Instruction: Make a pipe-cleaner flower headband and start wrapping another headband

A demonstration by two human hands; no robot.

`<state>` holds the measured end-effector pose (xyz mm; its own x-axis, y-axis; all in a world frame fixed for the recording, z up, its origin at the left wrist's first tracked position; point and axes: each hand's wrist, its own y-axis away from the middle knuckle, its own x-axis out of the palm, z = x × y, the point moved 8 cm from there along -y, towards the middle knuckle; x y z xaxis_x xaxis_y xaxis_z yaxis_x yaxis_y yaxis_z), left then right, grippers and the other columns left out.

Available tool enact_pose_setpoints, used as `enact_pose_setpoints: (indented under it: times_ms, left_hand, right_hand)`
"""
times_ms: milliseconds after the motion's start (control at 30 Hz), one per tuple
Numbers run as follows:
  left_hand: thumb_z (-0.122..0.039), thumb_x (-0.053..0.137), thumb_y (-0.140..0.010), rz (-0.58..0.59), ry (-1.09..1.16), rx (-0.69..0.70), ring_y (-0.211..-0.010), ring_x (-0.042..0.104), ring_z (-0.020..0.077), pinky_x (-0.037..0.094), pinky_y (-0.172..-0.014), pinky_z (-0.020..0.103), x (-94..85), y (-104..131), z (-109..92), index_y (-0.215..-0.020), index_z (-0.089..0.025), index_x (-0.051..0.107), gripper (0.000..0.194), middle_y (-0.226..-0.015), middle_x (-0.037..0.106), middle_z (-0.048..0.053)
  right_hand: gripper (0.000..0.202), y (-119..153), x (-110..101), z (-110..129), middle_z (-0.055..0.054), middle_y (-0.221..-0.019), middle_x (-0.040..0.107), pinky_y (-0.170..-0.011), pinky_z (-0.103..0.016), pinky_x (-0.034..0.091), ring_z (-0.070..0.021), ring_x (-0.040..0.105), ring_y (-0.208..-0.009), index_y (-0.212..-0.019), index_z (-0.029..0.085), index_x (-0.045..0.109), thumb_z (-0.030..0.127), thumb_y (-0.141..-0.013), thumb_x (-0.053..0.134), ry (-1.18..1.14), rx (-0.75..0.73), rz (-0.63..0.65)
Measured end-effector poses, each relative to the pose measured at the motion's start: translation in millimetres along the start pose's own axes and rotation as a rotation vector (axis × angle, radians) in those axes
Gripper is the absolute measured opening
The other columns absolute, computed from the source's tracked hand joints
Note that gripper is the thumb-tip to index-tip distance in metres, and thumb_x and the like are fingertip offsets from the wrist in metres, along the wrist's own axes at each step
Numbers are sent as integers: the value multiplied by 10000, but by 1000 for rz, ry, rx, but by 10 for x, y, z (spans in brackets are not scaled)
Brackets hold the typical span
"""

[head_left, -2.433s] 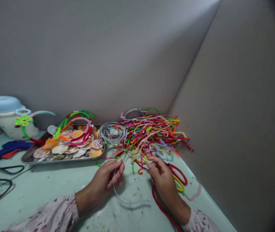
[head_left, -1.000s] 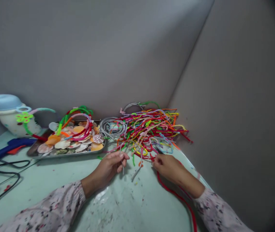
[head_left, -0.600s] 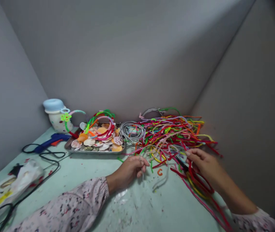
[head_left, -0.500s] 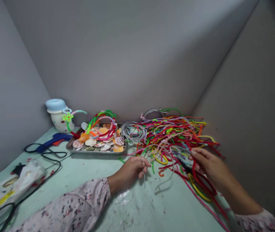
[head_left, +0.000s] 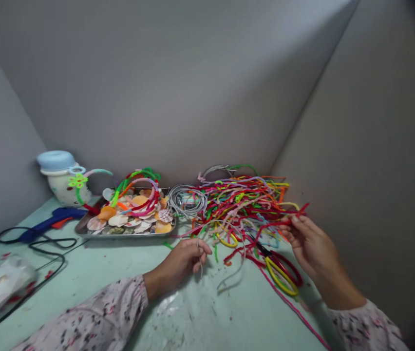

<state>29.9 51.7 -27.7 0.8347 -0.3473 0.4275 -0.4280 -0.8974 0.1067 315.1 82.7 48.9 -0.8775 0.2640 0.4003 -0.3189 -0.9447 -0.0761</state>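
Left hand (head_left: 185,258): thumb and fingers pinched on a thin grey wire (head_left: 244,246), smooth, bowed in an open arc; its far end curls back near the desk.
Right hand (head_left: 313,246): fingertips closed on a fuzzy red pipe cleaner (head_left: 271,224), bent, short tip projecting above the fingers.
Pipe-cleaner pile (head_left: 236,202): tangled, fuzzy, many colours; between and beyond the hands.
Wire coil (head_left: 187,201): grey, round, several turns, between tray and pile.
Tray (head_left: 127,236): shiny metal, shallow; holds ribbed shells (head_left: 118,220), white, orange and speckled. Fuzzy rings (head_left: 154,195) rest on top.
Flower (head_left: 78,181): lime green, looped petals, in front of a pale jar (head_left: 66,187) with blue lid.
Scissors (head_left: 263,250): dark pivot, one yellow loop, one red; just beside the right hand, lower down.
Change vs 0.5 s ago: right hand raised off the scissors handles, both loops now exposed; red strand, then hanging past them, now runs leftward from the fingers. Left hand keeps its wire grip.
Left side: blue glue gun (head_left: 43,225), looped black cord (head_left: 63,261), crumpled white plastic bag (head_left: 3,287).
Desk (head_left: 207,312): pale green, stained, small coloured scraps.
Room: plain grey walls (head_left: 163,92), meeting in corners; light band at upper right.
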Motion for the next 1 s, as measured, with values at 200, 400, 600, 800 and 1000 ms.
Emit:
enact_pose_setpoints:
  times_ms: [200,400,600,800,1000]
  left_hand:
    - [-147,517,-721,-23,-17,-15,-432,414,38,267,-418,165,19,6,1,-800,-106,637,150,-616,550,-5]
    - [-163,522,-714,-40,-19,-22,-447,416,45,277,-423,167,58,24,-27,-790,-106,636,148,-608,551,-5]
    - [-158,527,-706,-64,-38,-20,-440,410,41,270,-433,167,71,46,-47,-790,-108,623,137,-608,554,-7]
    - [-177,538,-713,-67,-68,-17,-439,417,43,269,-435,167,88,50,-58,-790,-106,619,132,-610,552,-7]
    - [-180,524,-724,-52,-89,-5,-429,409,45,273,-424,172,84,31,-24,-792,-111,616,134,-612,549,-9]
  right_hand:
    - [240,17,-16,195,-1,-725,639,-584,-137,554,-88,651,-618,-769,184,549,266,-664,749,-3,-169,-63]
    - [232,21,-31,110,17,-761,655,-670,-199,577,-103,669,-672,-794,205,527,291,-697,720,25,-143,-73]
    - [250,-58,-96,-241,-9,-805,682,-729,-255,587,-165,692,-776,-844,213,559,255,-663,725,195,53,-29]
    - [304,-88,-161,-305,-20,-713,694,-448,-244,497,-162,644,-551,-934,186,604,255,-657,709,487,109,-10]
    - [217,82,210,-294,17,-590,621,-429,-208,411,-129,569,-508,-876,181,669,349,-747,622,695,10,237]
